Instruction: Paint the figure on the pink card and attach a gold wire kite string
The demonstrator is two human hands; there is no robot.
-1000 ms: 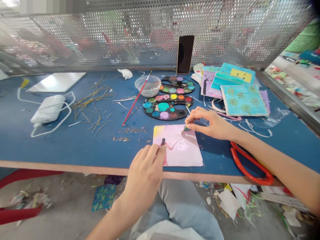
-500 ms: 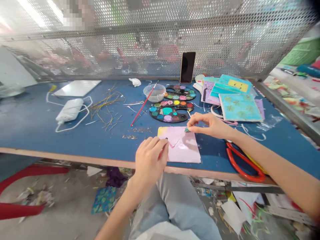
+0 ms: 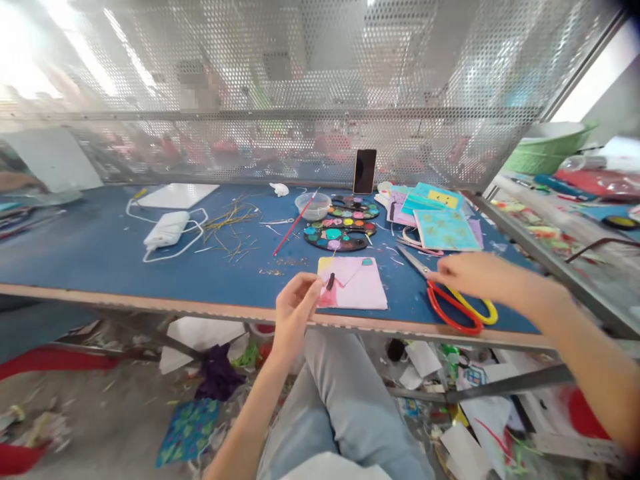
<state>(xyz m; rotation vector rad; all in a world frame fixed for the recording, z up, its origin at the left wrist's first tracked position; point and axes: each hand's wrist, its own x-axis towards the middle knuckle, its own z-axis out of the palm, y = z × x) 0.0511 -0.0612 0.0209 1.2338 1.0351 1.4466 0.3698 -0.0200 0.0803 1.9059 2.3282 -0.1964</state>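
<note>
My left hand (image 3: 296, 308) sits at the near edge of a pink painted card (image 3: 357, 290), its fingertips pinching a small black stick-like piece (image 3: 330, 281) over the card's left part. A folded pink flap with a tiny green bit (image 3: 367, 262) lies on the card. My right hand (image 3: 470, 275) hovers to the right, fingers extended, just above a pair of scissors (image 3: 413, 261) with red and yellow loop handles (image 3: 453, 308). It holds nothing, and I cannot tell whether it touches the handles.
The blue worktable (image 3: 100, 257) holds two paint palettes (image 3: 340, 237), a plastic bowl (image 3: 314, 206) with a red brush, a phone (image 3: 365, 171), a white power adapter (image 3: 167, 229), dry straw bits (image 3: 230, 230), and stacked turquoise cards (image 3: 446, 230). A perforated metal screen stands behind.
My right hand has left the card and moved right, over the scissors. The view has tilted upward, showing more of the metal screen. My left hand has drawn slightly back.
</note>
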